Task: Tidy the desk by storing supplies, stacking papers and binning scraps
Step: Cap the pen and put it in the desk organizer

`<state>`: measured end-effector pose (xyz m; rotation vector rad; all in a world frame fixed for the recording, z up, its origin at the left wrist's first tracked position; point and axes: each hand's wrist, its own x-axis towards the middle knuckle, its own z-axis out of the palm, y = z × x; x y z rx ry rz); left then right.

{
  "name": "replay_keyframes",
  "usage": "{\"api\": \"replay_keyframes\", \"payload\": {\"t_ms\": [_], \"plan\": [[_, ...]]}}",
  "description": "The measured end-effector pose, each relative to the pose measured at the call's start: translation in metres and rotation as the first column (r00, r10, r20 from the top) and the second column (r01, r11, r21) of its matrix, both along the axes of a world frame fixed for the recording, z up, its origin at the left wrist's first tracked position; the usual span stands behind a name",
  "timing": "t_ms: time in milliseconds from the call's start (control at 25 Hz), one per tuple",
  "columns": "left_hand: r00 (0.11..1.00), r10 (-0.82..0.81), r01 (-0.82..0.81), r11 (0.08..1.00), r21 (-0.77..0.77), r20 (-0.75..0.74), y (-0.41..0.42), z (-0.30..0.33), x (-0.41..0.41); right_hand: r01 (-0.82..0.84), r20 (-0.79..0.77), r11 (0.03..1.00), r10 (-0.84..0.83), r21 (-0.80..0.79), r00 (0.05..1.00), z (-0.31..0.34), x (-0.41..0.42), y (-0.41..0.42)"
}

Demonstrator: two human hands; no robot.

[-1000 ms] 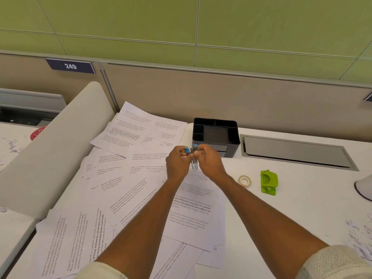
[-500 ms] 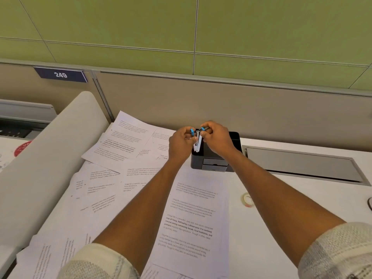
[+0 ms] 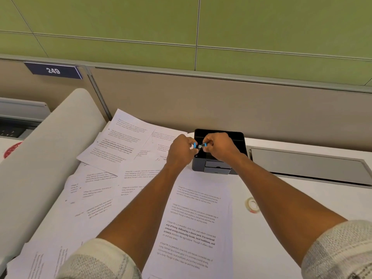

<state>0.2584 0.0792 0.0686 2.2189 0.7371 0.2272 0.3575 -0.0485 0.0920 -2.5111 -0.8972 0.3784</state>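
with the left hand (image 3: pixel 181 151) and right hand (image 3: pixel 218 147) both pinching the blue-handled scissors (image 3: pixel 199 146), lower them blades-down into the black organizer (image 3: pixel 240 143).

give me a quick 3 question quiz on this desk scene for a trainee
1. True or false: the left hand and right hand both pinch the blue-handled scissors.
2. Over what are the scissors held? A) tape roll B) black desk organizer C) printed sheets
3. Fill in: the plate on the partition reads ___.

Key: 1 true; 2 B; 3 249
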Motion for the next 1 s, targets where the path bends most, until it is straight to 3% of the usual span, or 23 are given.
{"api": "replay_keyframes", "payload": {"t_ms": [200,400,1000], "plan": [[0.992,-0.078,0.084,0.994,0.066,-0.097,0.0,-0.01,0.006,-0.057,0.037,0.992,0.061,-0.116,0.997,-0.012,0.002,0.003],[0.973,-0.149,0.171,0.978,0.121,-0.177,0.002,-0.008,0.011,-0.052,0.053,0.992,0.058,-0.118,0.997,-0.021,0.006,0.006],[0.986,-0.122,0.138,0.98,0.141,-0.118,-0.006,0.001,-0.004,0.009,0.013,1.0,-0.009,-0.012,1.0,-0.025,-0.011,-0.007]]}}
